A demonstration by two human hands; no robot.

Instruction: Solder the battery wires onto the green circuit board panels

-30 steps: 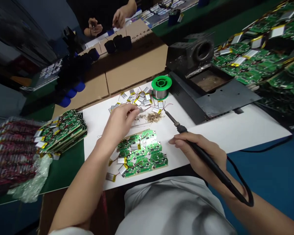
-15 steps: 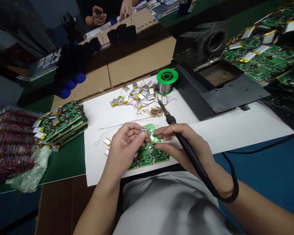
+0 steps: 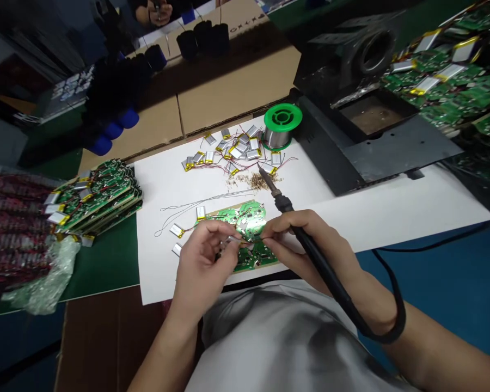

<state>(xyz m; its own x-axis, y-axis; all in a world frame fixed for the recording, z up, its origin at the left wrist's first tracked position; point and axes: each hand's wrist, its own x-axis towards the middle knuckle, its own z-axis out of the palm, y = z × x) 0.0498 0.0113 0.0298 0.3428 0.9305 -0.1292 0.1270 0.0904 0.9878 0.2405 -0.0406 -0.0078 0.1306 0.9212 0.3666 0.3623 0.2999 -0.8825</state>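
Note:
My left hand [image 3: 204, 261] is closed over the circuit board, pinching a small silver battery [image 3: 233, 239] between thumb and fingers. My right hand [image 3: 314, 245] has a soldering iron [image 3: 319, 260] lying across it, tip pointing up and away. Its thumb and index finger are pinched together near the battery, seemingly on its thin wires, too small to make out surely. Under both hands lies the green circuit board [image 3: 251, 213], partly covered by my fingers. Several wired batteries, one a silver battery [image 3: 177, 230], lie along the board's left side.
A heap of wired batteries [image 3: 242, 148] and a green solder spool [image 3: 283, 117] stand beyond the board, near brown crumbs [image 3: 260, 181]. Stacked circuit boards [image 3: 100, 198] are at left, a dark metal box [image 3: 396, 158] at right. Another person's hand [image 3: 160, 13] shows at the top.
My left hand has tilted and lowered the battery towards the board. My right thumb and index finger have closed together and come nearer to it. The view has shifted slightly.

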